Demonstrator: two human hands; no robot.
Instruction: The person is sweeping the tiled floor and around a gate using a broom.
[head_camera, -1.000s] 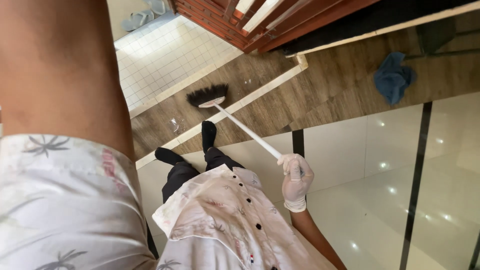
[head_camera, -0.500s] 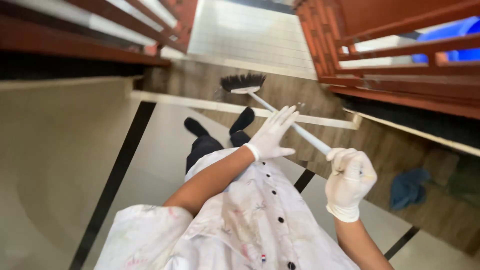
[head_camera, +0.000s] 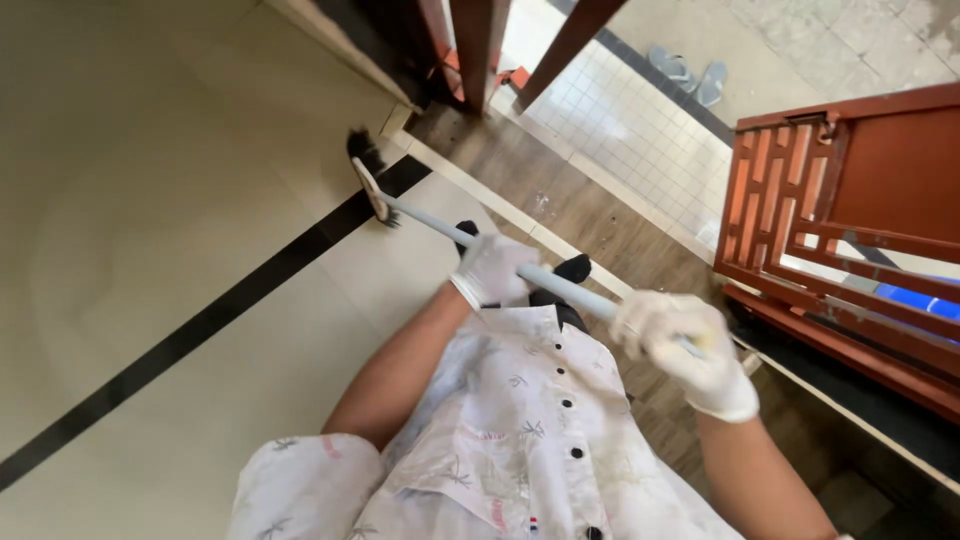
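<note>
Cream floor (head_camera: 150, 200) crossed by a black stripe (head_camera: 200, 325), with a wood strip (head_camera: 590, 215) and a red-brown gate (head_camera: 850, 230) to the right. The broom (head_camera: 450, 232) slants across the view, its dark bristles (head_camera: 358, 150) on the floor at the stripe; it likely handles as light and stiff, best gripped along the pale shaft. The gloved left hand (head_camera: 492, 270) wraps it mid-shaft, fingers curled together; the gloved right hand (head_camera: 685, 345) closes round the upper end. The gate stands near the handle end. Sandals (head_camera: 690, 75) lie well apart.
</note>
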